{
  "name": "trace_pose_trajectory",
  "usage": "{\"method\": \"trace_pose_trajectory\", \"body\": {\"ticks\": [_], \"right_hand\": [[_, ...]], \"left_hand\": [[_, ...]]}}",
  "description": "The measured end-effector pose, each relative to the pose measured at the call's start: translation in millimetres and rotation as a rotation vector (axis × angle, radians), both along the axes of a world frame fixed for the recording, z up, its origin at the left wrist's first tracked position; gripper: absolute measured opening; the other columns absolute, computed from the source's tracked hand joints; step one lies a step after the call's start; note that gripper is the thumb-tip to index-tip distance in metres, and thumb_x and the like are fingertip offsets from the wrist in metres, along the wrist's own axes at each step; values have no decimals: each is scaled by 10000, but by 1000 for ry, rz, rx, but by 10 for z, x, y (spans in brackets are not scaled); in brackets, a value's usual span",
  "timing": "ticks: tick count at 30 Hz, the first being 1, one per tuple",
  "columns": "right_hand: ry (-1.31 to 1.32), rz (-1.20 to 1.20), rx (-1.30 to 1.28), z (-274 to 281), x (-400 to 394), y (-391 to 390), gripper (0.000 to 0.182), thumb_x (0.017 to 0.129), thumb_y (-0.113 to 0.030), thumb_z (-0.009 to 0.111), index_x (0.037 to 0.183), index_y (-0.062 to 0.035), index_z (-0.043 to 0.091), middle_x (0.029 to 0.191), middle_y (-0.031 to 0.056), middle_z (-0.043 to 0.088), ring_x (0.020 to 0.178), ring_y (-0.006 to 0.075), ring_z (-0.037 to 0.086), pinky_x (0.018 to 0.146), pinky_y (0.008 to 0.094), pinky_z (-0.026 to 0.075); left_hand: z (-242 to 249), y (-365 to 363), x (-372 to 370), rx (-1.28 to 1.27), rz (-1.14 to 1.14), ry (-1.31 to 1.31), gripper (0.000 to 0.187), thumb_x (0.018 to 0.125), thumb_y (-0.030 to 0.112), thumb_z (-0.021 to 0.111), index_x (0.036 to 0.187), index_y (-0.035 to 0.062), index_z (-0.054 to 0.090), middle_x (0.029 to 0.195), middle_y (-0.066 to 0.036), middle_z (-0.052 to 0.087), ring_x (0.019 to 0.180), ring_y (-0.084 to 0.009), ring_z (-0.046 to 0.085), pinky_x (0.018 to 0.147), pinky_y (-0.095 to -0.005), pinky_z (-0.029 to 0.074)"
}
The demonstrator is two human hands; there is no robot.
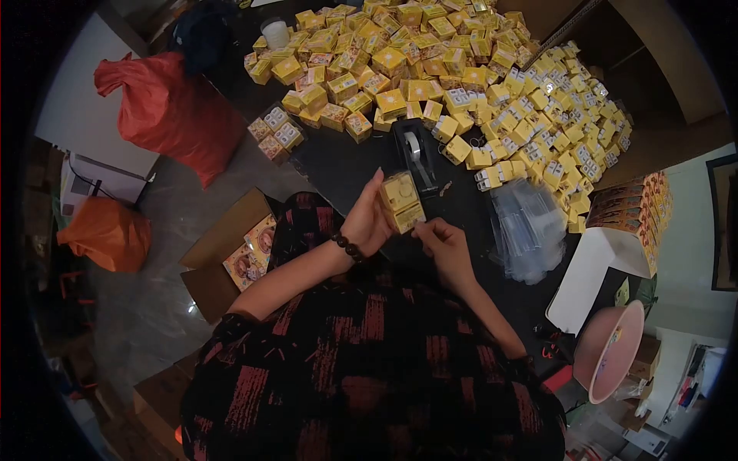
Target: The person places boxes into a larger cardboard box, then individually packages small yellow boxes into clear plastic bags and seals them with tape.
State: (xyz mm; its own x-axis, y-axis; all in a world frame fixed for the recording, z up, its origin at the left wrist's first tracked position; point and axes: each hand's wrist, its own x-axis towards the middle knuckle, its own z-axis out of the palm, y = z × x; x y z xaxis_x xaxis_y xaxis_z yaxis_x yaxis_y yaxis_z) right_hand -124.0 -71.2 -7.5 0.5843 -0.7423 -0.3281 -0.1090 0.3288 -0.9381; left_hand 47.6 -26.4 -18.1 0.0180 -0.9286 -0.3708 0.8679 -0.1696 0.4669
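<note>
My left hand (363, 221), with a dark bead bracelet at the wrist, holds a small yellow box (401, 201) that looks glossy, as if under clear film. The box is tilted towards me over the near edge of the black table. My right hand (447, 247) is closed in a pinch at the box's lower right corner; what its fingertips grip is too small to tell. Just beyond the box stands a black tape dispenser (416, 157) with a roll in it. To the right lies a stack of clear plastic bags (527, 229).
Yellow boxes (390, 60) are heaped across the back, and small yellow box-shaped pieces (550, 127) spill from a large carton (653, 61). An open carton (211, 265) sits at my left, beyond it a red sack (173, 115). A pink basin (609, 352) stands at right.
</note>
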Motion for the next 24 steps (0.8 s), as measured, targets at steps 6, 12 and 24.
{"method": "trace_pose_trajectory", "body": {"ticks": [6,12,24], "right_hand": [[138,81,-658,-33,-17,28,149,818,-133,707,765,-13,636,683,19,530,592,125,463,564,267,369],[557,-13,-1441,325,-349,-389,348,765,-247,751,1002,-22,632,1000,114,603,935,321,558,794,419,426],[1134,-187,-1195,190,-1151,-971,343,857,-237,650,1136,-38,631,1089,151,634,1008,336,596,889,427,459]], "left_hand": [[109,147,-34,8,-37,122,675,946,634,233,1294,99,453,1179,-100,564,1108,-254,561,927,-416,473],[109,294,408,40,45,-825,514,976,456,411,1310,66,409,1183,-136,537,1112,-278,540,918,-391,455],[-350,72,1600,526,454,-2528,775,736,568,688,1312,90,487,1392,-218,367,1322,-412,294,1042,-551,249]]}}
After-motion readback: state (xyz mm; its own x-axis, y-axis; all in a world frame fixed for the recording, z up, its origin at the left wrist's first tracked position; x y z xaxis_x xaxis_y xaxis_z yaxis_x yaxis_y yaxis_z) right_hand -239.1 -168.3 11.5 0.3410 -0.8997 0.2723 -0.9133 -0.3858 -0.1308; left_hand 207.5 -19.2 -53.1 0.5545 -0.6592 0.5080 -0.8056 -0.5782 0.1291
